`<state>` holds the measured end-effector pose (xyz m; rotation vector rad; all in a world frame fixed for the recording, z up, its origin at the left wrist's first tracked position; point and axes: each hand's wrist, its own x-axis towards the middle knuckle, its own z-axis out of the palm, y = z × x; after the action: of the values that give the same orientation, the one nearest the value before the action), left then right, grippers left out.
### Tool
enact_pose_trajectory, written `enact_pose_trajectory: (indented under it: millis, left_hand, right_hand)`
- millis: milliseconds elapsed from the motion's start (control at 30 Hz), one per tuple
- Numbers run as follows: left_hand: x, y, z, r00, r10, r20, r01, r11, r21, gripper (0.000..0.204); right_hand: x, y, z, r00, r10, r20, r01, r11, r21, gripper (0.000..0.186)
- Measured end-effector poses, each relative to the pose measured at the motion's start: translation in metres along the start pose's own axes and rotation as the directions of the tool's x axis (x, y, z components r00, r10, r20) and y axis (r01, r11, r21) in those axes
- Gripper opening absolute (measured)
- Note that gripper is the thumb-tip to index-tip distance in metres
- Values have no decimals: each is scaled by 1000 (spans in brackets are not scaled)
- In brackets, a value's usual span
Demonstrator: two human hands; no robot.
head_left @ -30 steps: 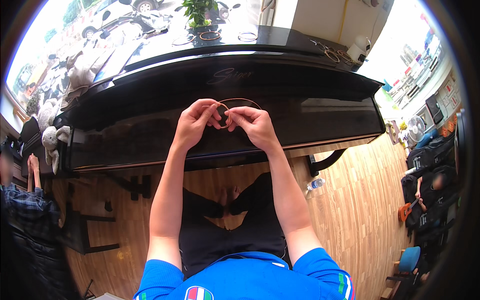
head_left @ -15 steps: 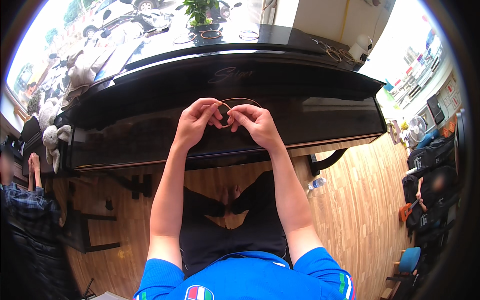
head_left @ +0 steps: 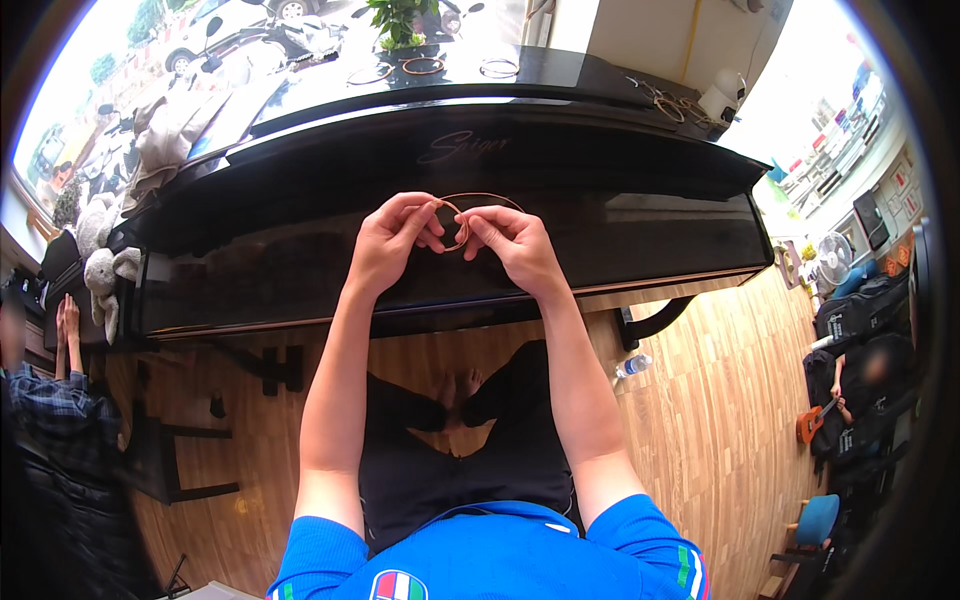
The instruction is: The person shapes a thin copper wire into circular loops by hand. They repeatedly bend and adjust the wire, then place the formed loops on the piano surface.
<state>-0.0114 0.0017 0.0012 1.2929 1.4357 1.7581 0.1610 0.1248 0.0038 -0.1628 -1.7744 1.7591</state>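
Observation:
Between my two hands is a thin copper-coloured cord coil (head_left: 465,232), with a loop rising behind my right fingers. My left hand (head_left: 388,245) pinches the coil's left side between thumb and fingers. My right hand (head_left: 518,250) grips it on the right, thumb pressed to the forefinger. Both hands are held close together above the black piano's shut front (head_left: 290,270). What lies under the fingertips is partly hidden.
On the piano's top lie three similar coils: a left one (head_left: 370,74), a middle one (head_left: 423,65) and a right one (head_left: 499,67). A cable tangle (head_left: 672,103) lies farther right. Plush toy (head_left: 108,275) sits left; a water bottle (head_left: 634,366) stands on the floor. Other people are at both sides.
My right fingers have shifted slightly along the coil, and its loop has turned a little between my hands. Both arms stay almost in place.

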Motion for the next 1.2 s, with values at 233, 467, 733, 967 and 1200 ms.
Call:
enact_pose_trajectory:
  millis: [233, 467, 733, 967, 1200]
  left_hand:
    - [0, -1, 0, 1000, 6, 9, -6, 999, -33, 21]
    - [0, -1, 1, 1000, 17, 26, -16, 1000, -20, 21]
    - [-1, 1, 2, 1000, 20, 12, -20, 999, -51, 21]
    - [0, -1, 1, 1000, 8, 2, -8, 999, -31, 21]
    - [-1, 1, 2, 1000, 14, 4, -14, 999, -36, 21]
  right_hand:
    - [0, 1, 0, 1000, -1, 22, 1, 1000, -7, 19]
    - [-1, 1, -1, 999, 19, 32, -19, 1000, 5, 18]
    - [-1, -2, 1, 1000, 7, 4, -7, 1000, -7, 19]
    - [-1, 1, -1, 1000, -1, 11, 1, 1000, -2, 19]
    - [-2, -1, 1, 1000, -8, 6, 8, 1000, -10, 19]
